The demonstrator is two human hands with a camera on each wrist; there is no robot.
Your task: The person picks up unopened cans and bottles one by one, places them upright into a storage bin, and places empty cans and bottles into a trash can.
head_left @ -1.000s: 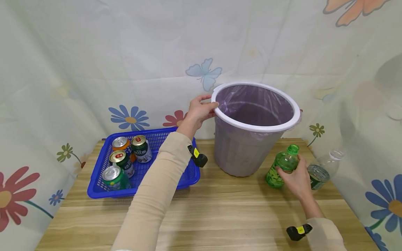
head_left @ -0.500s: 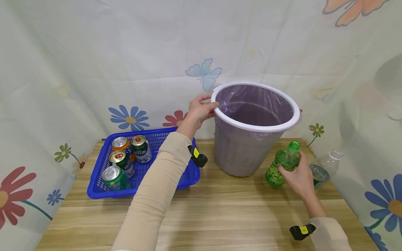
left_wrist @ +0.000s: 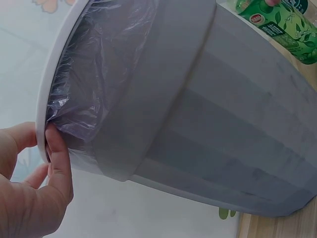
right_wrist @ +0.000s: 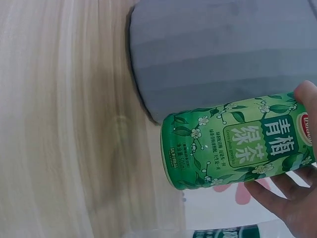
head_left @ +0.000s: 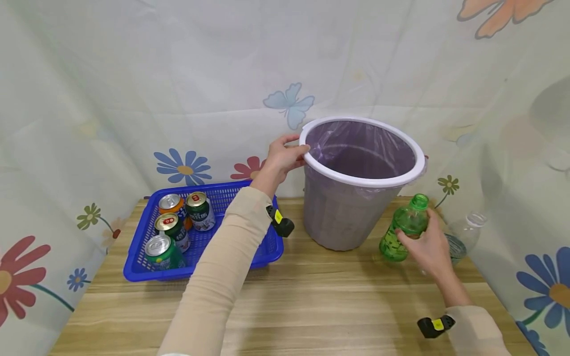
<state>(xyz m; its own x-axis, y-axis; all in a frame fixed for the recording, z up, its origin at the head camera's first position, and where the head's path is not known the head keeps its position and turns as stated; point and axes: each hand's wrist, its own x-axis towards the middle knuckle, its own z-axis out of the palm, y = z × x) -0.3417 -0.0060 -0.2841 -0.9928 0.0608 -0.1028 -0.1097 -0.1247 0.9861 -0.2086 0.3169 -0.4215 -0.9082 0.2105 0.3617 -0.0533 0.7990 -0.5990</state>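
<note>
My left hand [head_left: 285, 155] pinches the left side of the white rim on a grey trash can [head_left: 336, 217] lined with a thin purple bag. In the left wrist view, the thumb and fingers of that hand [left_wrist: 37, 191] lie on either side of the rim [left_wrist: 44, 89]. To the right of the can, my right hand [head_left: 429, 249] grips a green plum green tea bottle [head_left: 394, 240], uncapped and leaning a little. The right wrist view shows the bottle's label [right_wrist: 237, 141], with its base just above the wooden table [right_wrist: 64, 124].
A clear plastic bottle [head_left: 469, 235] stands at the right, partly behind my right hand. On the left, a blue plastic basket [head_left: 262, 259] holds several drink cans [head_left: 166, 254]. A floral curtain [head_left: 222, 74] hangs along the back and sides of the table.
My right hand has raised the green tea bottle a little and shifted it slightly right. The left hand and trash can keep their places.
</note>
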